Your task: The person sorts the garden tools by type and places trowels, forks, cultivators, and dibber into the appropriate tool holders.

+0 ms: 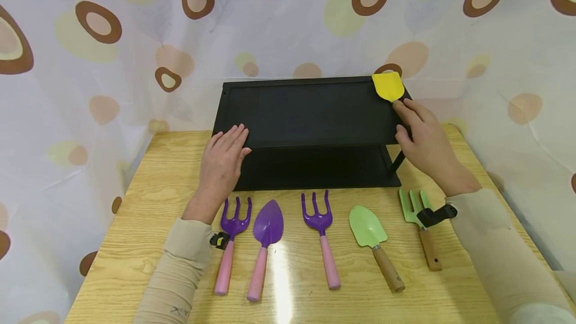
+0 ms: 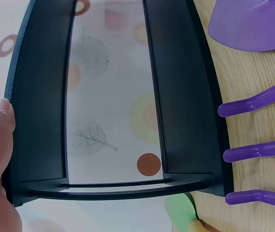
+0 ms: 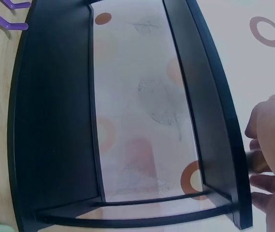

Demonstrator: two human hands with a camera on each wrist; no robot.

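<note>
A two-tier black rack (image 1: 310, 114) stands at the back of the table. My right hand (image 1: 427, 144) holds a small yellow garden shovel (image 1: 389, 86) at the top shelf's right end. The shovel's blade points to the back, and the fingers hide most of its handle. My left hand (image 1: 220, 166) rests with straight fingers on the top shelf's front left corner. Before the rack lie a purple fork (image 1: 236, 225), a purple trowel (image 1: 268, 224), a second purple fork (image 1: 318, 220), a green trowel (image 1: 366, 226) and a green fork (image 1: 429, 249).
The wooden table (image 1: 153, 204) reaches past both ends of the rack. A patterned curtain (image 1: 288, 29) hangs close behind the rack and along both sides. The lower shelf (image 1: 315, 169) sits under the top one, with a slanted end bar (image 1: 397, 162) at the right.
</note>
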